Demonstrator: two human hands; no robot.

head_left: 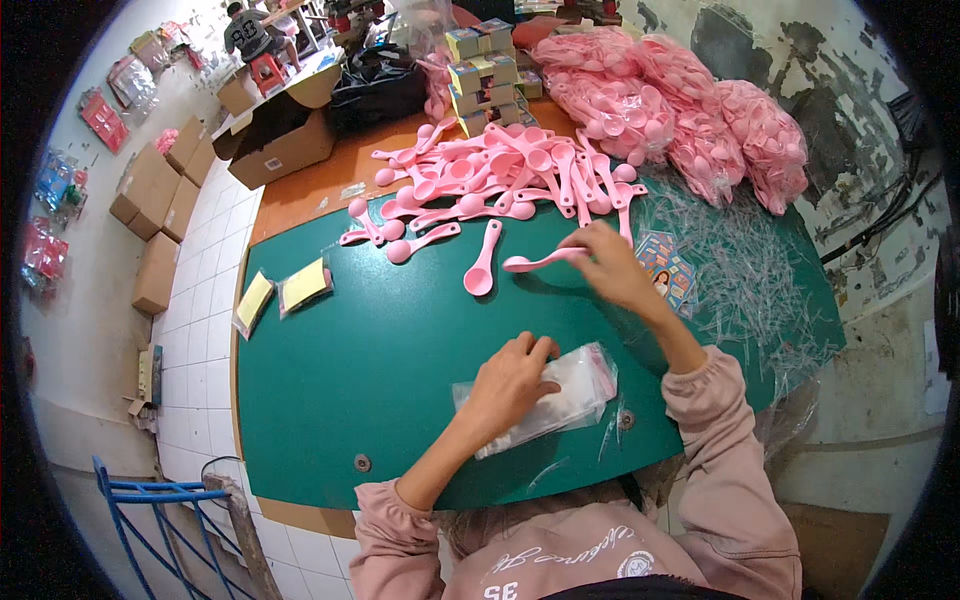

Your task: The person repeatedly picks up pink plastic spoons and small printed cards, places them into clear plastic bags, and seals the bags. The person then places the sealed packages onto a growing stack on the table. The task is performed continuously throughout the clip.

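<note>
My right hand (613,265) is closed around the handle of a pink plastic spoon (530,264), its bowl pointing left above the green table mat. Bent over a stack of clear plastic bags (575,388), my left hand (515,385) touches the top with thumb and forefinger apart. Another pink spoon (480,276) lies singly just left of the held one. Behind it spreads a large heap of pink spoons (500,165). Printed cards (664,268) lie partly behind my right forearm.
Thin clear plastic strips (750,285) litter the mat's right side. Bulging bags of pink spoons (680,110) stand at the back right, near stacked small boxes (485,75). Two filled packets (304,287) lie left. A cardboard box (280,145) stands back left; a person (250,35) sits far behind.
</note>
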